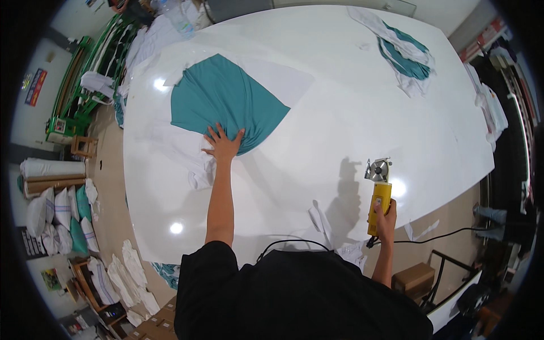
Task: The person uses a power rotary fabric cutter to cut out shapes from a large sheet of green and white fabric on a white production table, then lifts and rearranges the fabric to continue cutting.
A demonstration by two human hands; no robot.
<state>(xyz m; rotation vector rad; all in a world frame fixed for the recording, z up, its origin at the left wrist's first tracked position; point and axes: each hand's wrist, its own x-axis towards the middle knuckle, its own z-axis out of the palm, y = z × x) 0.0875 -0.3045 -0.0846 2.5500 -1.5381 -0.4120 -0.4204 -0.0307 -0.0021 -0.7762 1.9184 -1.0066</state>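
Note:
A piece of teal fabric (218, 96) lies spread on the white table, with creases running toward its near edge. My left hand (225, 146) rests on that near edge, fingers spread and pressing down. White fabric (192, 150) sticks out from beneath the teal piece, and a pale sheet (277, 82) extends past it on the far right side. In my right hand (386, 221) is a yellow electric rotary cutter (380, 198), its handle gripped and its round blade pointing away from me, raised off the table. A black cord trails from its lower end to the right.
Teal and white fabric (405, 51) lies bunched at the table's far right. A narrow white scrap (320, 218) sits by the near edge. Green machinery (85, 85) stands beyond the left side, above stacked sacks (62, 218). A cardboard box (413, 280) is on the floor at right.

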